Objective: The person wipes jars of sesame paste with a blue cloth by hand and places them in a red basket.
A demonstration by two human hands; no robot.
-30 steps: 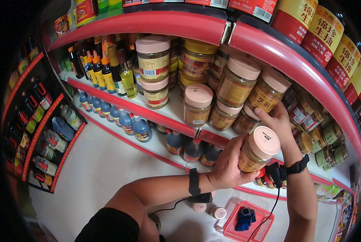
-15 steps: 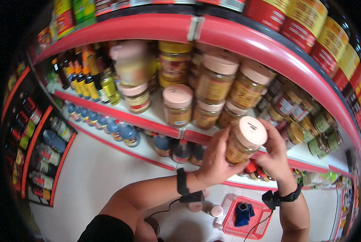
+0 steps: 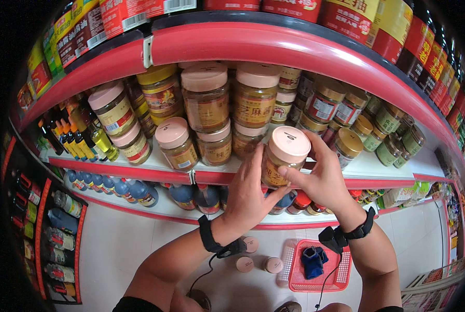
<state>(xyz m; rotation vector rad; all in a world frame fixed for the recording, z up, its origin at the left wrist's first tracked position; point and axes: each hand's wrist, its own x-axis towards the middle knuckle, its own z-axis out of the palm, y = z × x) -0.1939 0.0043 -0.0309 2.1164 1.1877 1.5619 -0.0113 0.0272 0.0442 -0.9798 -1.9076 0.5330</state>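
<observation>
Between my two hands is a glass jar (image 3: 274, 172) with a pale pink lid and a yellow-brown label, slightly tilted in front of the shelf edge. My left hand (image 3: 243, 191) cups its left side and underside. Fingers of my right hand (image 3: 323, 174) close round its right side, the thumb lying across the front of the label. Just behind it stand similar pink-lidded jars, one single jar (image 3: 176, 145) at the left and stacked ones such as a larger jar (image 3: 255, 99) on top of a smaller jar (image 3: 247, 138).
Gold-lidded jars (image 3: 348, 143) fill the shelf to the right, oil bottles (image 3: 101, 141) the far left. A red shelf edge (image 3: 295, 36) with sauce bottles above overhangs the jars. On the floor are a pink-red basket (image 3: 341, 283) holding a dark blue cloth item (image 3: 314, 261), and three pink-lidded jars (image 3: 273, 265).
My hands and the jar have moved left in the view and closer to the stacked jars. The view has shifted too. Both hands still hold the jar, my right thumb now across its front.
</observation>
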